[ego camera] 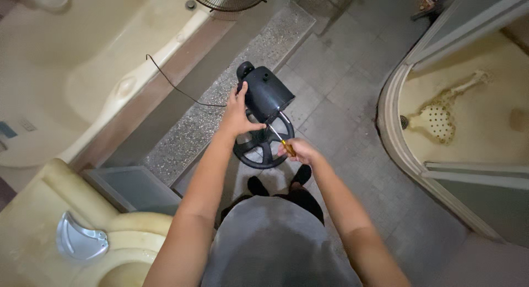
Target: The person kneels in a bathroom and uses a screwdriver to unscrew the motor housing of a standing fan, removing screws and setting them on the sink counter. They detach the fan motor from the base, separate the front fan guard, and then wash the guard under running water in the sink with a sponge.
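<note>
Forearms reached down: left hand (238, 114) gripped the black fan motor (267, 93), right hand (297, 151) pinched a screwdriver (279, 137), best kept square to its screw.

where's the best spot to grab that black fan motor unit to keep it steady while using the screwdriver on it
Grip the black motor housing on its rounded upper side, coming from the left, where the left hand already rests. That keeps clear of the spoked rear guard below and leaves the lower right side free for the screwdriver in the right hand.
</note>
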